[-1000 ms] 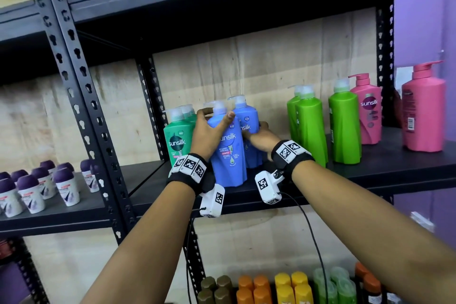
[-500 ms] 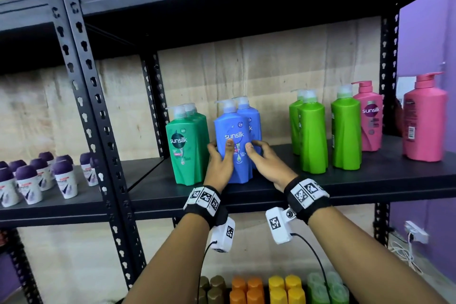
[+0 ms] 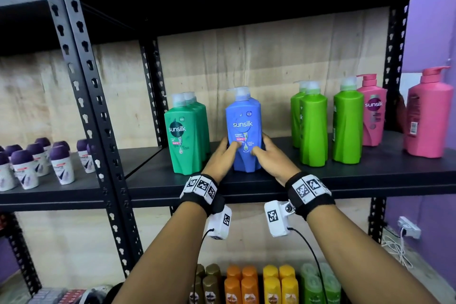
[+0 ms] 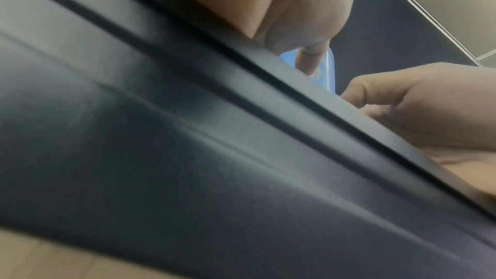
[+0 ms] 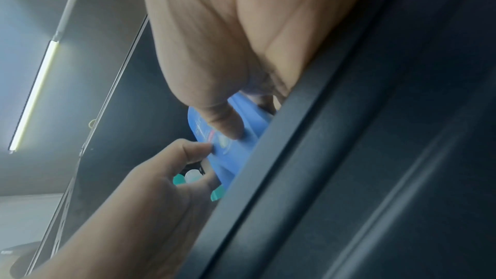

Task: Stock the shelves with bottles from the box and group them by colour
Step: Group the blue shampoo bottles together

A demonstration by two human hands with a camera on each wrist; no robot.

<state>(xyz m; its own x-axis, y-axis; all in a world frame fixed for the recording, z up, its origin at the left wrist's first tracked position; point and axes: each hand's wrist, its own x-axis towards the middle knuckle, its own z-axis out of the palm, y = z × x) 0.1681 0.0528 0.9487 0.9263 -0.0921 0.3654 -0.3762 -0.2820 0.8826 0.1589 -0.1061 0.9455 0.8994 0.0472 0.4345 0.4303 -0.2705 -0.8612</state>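
Observation:
A blue Sunsilk pump bottle [image 3: 243,128] stands upright on the black shelf [image 3: 345,176], between the teal-green bottles [image 3: 183,136] and the lime-green bottles [image 3: 312,128]. My left hand [image 3: 223,155] and right hand [image 3: 267,155] grip its lower part from either side, thumbs on the front label. In the right wrist view my right thumb [image 5: 222,120] presses the blue bottle [image 5: 241,150], and the left hand [image 5: 161,177] meets it from the other side. The left wrist view shows a sliver of the blue bottle [image 4: 330,67] over the shelf edge [image 4: 241,114].
Pink bottles [image 3: 373,111] [image 3: 429,113] stand at the shelf's right end. Purple-capped roll-on bottles [image 3: 29,163] fill the left bay past the black upright [image 3: 98,118]. The shelf below holds brown, orange [image 3: 240,286], yellow and green bottles. A power strip [image 3: 408,227] lies at lower right.
Both hands slid from the top of the blue bottles down to the base. The second blue bottle is now hidden behind the front one, and a gap has opened beside the teal bottles.

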